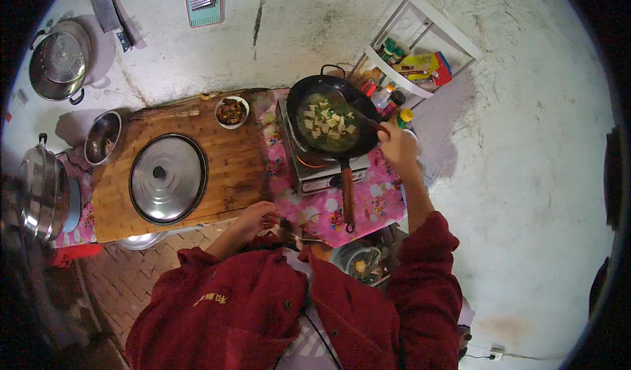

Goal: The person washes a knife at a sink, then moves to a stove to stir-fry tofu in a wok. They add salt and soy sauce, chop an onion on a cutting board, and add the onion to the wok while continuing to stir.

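My right hand (398, 148) grips the dark handle of a spatula (376, 125) at the right side of a black wok (309, 86). In the wok are pale cubes and chopped greens (332, 124) in liquid. The wok sits on a portable stove (306, 183), its long wooden handle (348, 196) pointing toward me. My left hand (256, 219) is near the front edge of the wooden board (240, 179), fingers loosely curled and apart, with nothing visible in them. A round steel lid (168, 178) lies on the board, and a white bowl of brown food (231, 112) stands behind it.
Steel pots (44, 192) and a steel bowl (102, 138) are at the left. A corner shelf (418, 84) holds bottles and packets at back right, above a floral tablecloth (374, 205). A cleaver (106, 8), grater (204, 1) and pan (58, 61) are along the wall.
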Demonstrator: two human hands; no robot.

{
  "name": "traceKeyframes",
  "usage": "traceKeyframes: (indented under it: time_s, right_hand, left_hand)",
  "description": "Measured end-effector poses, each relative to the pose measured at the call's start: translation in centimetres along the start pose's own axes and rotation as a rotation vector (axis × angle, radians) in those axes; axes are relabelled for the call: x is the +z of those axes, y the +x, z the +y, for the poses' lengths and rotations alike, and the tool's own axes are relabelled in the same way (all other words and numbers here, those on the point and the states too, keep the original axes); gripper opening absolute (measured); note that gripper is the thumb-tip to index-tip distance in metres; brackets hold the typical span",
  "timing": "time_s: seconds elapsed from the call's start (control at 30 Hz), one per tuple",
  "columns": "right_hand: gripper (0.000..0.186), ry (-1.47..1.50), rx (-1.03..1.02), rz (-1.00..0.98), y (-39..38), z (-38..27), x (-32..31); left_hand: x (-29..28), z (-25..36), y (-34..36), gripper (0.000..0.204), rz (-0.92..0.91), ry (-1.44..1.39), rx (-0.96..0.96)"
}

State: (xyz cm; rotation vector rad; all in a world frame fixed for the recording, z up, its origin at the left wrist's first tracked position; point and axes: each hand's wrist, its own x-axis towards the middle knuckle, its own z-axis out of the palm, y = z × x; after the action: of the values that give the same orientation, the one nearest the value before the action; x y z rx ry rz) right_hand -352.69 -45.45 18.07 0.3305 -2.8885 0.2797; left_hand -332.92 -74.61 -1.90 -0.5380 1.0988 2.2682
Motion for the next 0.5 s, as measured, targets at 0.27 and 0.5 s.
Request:
traceKeyframes:
  time_s: [0.27, 0.5]
  right_hand:
    - [0.030, -0.037, -0.156, 0.098, -1.5, 2.9, 4.3]
    - [0.029, 0.001, -0.175, 0.152, -2.2, 4.4, 2.9]
  left_hand:
    - [6.3, -0.1, 0.6, 0.012, -0.055, 0.064, -0.070]
    - [9.2, -3.4, 4.0, 0.023, -0.207, -0.016, -0.091]
